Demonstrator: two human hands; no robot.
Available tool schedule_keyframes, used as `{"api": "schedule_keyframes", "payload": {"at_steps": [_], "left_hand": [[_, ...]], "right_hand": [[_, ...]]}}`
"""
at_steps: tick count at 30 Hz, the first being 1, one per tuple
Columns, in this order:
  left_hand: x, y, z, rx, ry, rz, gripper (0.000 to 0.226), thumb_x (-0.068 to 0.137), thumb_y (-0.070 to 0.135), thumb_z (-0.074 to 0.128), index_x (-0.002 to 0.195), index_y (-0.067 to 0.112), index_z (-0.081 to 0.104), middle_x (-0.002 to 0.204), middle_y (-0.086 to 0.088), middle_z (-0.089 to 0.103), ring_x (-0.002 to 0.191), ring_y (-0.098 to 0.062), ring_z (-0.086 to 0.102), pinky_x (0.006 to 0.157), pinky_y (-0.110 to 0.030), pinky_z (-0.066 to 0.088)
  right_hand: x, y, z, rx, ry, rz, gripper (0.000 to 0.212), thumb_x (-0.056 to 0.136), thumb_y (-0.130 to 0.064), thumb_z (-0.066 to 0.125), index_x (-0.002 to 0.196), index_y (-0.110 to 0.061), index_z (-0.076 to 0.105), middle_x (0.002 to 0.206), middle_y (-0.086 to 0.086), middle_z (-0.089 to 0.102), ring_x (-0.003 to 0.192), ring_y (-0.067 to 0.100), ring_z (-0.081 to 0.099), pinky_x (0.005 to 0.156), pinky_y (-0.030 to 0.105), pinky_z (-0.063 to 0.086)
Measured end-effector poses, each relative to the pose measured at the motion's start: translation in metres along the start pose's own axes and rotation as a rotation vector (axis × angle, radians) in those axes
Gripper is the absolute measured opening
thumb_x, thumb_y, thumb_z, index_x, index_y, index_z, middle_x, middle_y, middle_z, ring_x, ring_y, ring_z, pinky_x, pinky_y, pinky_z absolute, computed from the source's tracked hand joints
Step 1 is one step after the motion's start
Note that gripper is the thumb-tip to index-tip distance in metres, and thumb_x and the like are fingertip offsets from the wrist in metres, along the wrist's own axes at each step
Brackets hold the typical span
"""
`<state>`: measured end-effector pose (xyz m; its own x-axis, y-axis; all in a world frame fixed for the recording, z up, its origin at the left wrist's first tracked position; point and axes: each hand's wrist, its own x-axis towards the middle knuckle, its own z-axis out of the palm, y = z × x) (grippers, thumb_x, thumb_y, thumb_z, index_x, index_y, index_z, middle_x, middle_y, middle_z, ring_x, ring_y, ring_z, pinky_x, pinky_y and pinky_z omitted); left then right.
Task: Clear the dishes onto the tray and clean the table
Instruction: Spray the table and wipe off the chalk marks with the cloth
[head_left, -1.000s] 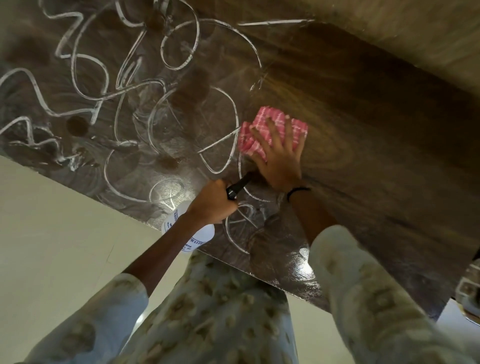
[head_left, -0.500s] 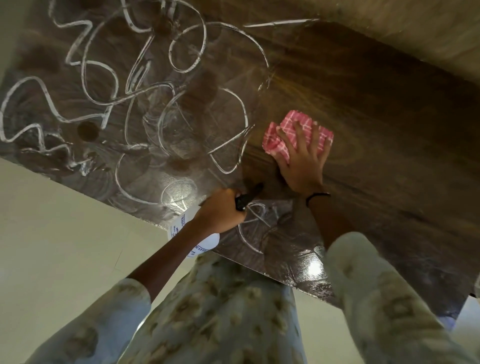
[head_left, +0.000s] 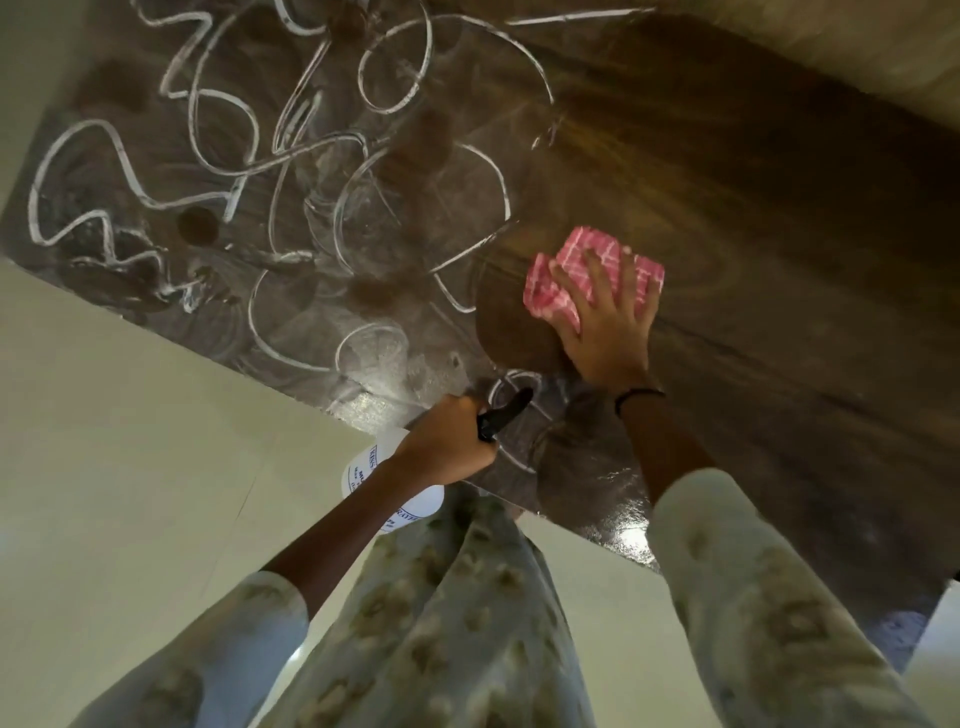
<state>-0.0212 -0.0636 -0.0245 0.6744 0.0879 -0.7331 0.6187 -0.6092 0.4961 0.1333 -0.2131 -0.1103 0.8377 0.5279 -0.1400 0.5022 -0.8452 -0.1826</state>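
A folded pink checked cloth (head_left: 571, 273) lies on the dark wooden table (head_left: 753, 218). My right hand (head_left: 608, 322) presses flat on the cloth with straight, spread fingers. Near the table's front edge my left hand (head_left: 447, 441) grips a white spray bottle (head_left: 395, 493) with a black nozzle (head_left: 506, 415) that points over the table. White foam trails (head_left: 234, 171) loop across the left half of the table, while the wood to the right of the cloth looks wiped. No dishes or tray are in view.
Pale floor (head_left: 130, 441) lies to the left of and below the table's front edge. A pale wall or floor band (head_left: 857, 47) runs past the table's far right edge. My patterned clothing fills the bottom of the view.
My right hand has slid the cloth to the right across the table, leaving a wiped arc behind it. My left hand has kept its grip on the spray bottle.
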Motion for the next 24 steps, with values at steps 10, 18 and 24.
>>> {"api": "schedule_keyframes", "payload": {"at_steps": [10, 18, 24], "left_hand": [[-0.03, -0.003, 0.041, -0.025, 0.02, 0.004, 0.017, 0.074, 0.006, 0.059, 0.09, 0.004, 0.062, 0.074, -0.007, 0.058, 0.067, -0.026, 0.059, 0.058, -0.031, 0.046], [-0.041, -0.006, 0.058, -0.107, 0.124, -0.004, 0.018, 0.072, 0.0, 0.058, 0.089, 0.003, 0.063, 0.064, 0.004, 0.045, 0.049, -0.012, 0.045, 0.044, -0.016, 0.035], [-0.042, -0.022, 0.06, -0.163, 0.133, -0.075, 0.002, 0.078, 0.005, 0.058, 0.078, 0.007, 0.057, 0.058, -0.002, 0.052, 0.056, -0.026, 0.051, 0.052, -0.028, 0.039]], "right_hand": [[-0.072, 0.001, 0.014, -0.03, -0.008, -0.109, 0.054, 0.093, -0.055, 0.033, 0.145, -0.041, 0.031, 0.157, 0.0, 0.027, 0.145, 0.037, 0.013, 0.109, 0.066, 0.006], [-0.082, 0.008, 0.005, 0.039, -0.053, 0.054, 0.057, 0.091, -0.058, 0.027, 0.145, -0.04, 0.031, 0.159, 0.0, 0.019, 0.146, 0.038, 0.006, 0.108, 0.067, 0.0], [-0.081, 0.008, 0.007, 0.032, -0.066, 0.051, 0.057, 0.092, -0.058, 0.028, 0.146, -0.039, 0.031, 0.159, 0.001, 0.019, 0.146, 0.039, 0.007, 0.108, 0.069, 0.002]]}}
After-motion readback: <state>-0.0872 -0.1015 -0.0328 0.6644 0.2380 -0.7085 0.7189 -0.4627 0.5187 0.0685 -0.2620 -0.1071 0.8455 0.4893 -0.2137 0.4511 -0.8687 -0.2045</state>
